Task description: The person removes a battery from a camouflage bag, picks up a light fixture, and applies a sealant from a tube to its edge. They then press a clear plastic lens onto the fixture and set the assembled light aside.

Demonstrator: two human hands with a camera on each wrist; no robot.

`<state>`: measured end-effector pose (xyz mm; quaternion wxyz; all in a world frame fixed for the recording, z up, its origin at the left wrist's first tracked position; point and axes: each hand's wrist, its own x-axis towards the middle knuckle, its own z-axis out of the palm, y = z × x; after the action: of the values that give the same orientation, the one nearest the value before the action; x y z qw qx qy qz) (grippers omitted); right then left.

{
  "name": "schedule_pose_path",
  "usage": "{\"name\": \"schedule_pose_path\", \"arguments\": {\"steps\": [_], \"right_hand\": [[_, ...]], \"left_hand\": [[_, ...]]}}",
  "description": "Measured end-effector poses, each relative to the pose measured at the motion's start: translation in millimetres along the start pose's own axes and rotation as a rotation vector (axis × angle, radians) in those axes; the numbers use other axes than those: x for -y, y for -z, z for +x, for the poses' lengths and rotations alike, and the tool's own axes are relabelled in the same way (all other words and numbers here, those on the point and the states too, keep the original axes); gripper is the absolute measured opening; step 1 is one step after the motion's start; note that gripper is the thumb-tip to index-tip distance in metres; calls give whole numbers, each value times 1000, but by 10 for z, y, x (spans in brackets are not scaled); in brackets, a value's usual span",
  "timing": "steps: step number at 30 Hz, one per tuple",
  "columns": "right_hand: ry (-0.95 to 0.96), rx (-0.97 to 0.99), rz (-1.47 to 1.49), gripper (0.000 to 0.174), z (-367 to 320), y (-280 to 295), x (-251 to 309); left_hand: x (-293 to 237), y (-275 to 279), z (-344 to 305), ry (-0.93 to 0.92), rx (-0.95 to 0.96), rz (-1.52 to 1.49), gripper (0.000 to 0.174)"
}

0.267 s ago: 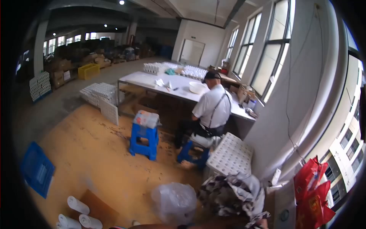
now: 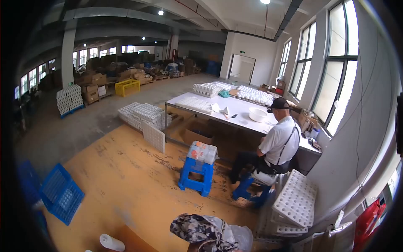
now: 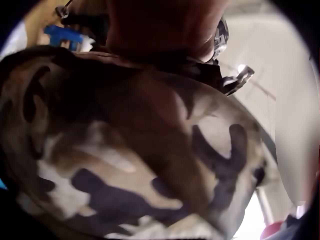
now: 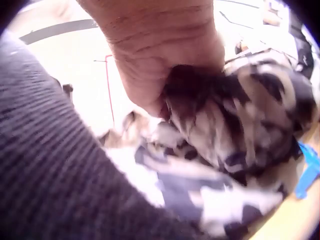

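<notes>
A camouflage-patterned cloth is bunched at the bottom of the head view, beside a clear plastic bag. In the right wrist view my right hand grips a gathered part of the cloth, its fingers curled into the folds. The left wrist view shows my left hand at the top, against the spread cloth, which hides its fingers. Neither hand shows clearly in the head view.
A seated person works at a long white table. A blue stool carries a wrapped bundle. White perforated trays lean at the right; blue crates lie left, a white roll at the bottom.
The head view has swung right and up, so the room sits lower and further left. The cloth now lies left of the plastic bag and partly covers it; before, it was right of it.
</notes>
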<state>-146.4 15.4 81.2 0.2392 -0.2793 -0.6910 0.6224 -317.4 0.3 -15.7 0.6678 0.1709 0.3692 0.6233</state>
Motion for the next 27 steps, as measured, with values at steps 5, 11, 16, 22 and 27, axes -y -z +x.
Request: {"name": "schedule_pose_path", "arguments": {"steps": [5,11,16,22,27], "right_hand": [[8,-184,262,52,1044,-204,-443],[144,-235,94,50,2340,-137,-1043],[162,-245,-132,48,3362,323,-1480],[-100,-456,113,28,4375,678,-1001],[-137,-465,228,30,4988,957,-1105]], "left_hand": [[-448,494,390,-19,7,24,27],[-1266,948,1385,-110,69,124,28],[-1803,1128,2369,-159,88,98,29],[-2548,1359,3197,-53,254,-180,32],[-2867,1300,3946,-166,59,217,34]]}}
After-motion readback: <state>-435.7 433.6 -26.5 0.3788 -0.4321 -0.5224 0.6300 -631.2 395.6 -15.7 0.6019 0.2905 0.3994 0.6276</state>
